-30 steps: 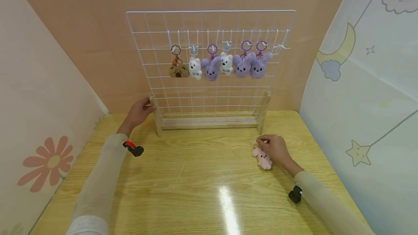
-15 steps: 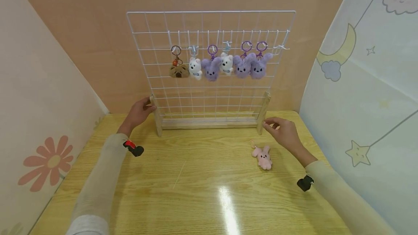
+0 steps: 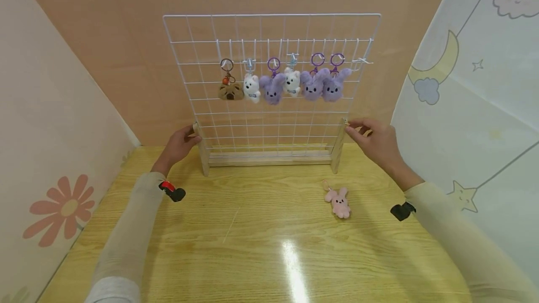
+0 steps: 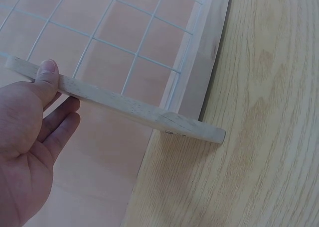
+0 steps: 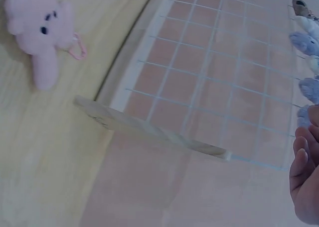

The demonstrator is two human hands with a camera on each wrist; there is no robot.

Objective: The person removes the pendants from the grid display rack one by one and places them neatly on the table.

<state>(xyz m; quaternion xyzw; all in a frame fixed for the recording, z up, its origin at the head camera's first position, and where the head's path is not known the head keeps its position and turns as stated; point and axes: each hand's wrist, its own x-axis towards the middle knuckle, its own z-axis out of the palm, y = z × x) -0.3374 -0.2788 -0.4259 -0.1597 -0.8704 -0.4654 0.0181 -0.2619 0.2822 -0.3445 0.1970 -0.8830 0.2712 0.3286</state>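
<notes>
My left hand (image 3: 178, 146) grips the left wooden upright (image 4: 119, 100) of a white wire grid rack (image 3: 269, 120). In the left wrist view its thumb lies over the upright's edge, with fingers behind. In the head view my right hand (image 3: 375, 141) has its fingertips at the top of the right upright (image 3: 338, 151). The right wrist view shows that hand at the edge, fingers loosely bent, apart from the upright. A pink plush bunny keychain (image 3: 340, 204) lies on the table in front of the right upright, its pink loop towards the rack.
Several plush keychains hang from hooks on the grid: a brown one (image 3: 230, 91), white ones such as this bear (image 3: 251, 89), and purple bunnies such as this one (image 3: 332, 89). An overlapping hook (image 3: 362, 61) sits at the far right. Patterned walls flank the wooden table (image 3: 252, 247).
My right hand has let go of the pink bunny keychain and risen along the right upright to its top. The keychain stays lying on the table. My left hand has not moved.
</notes>
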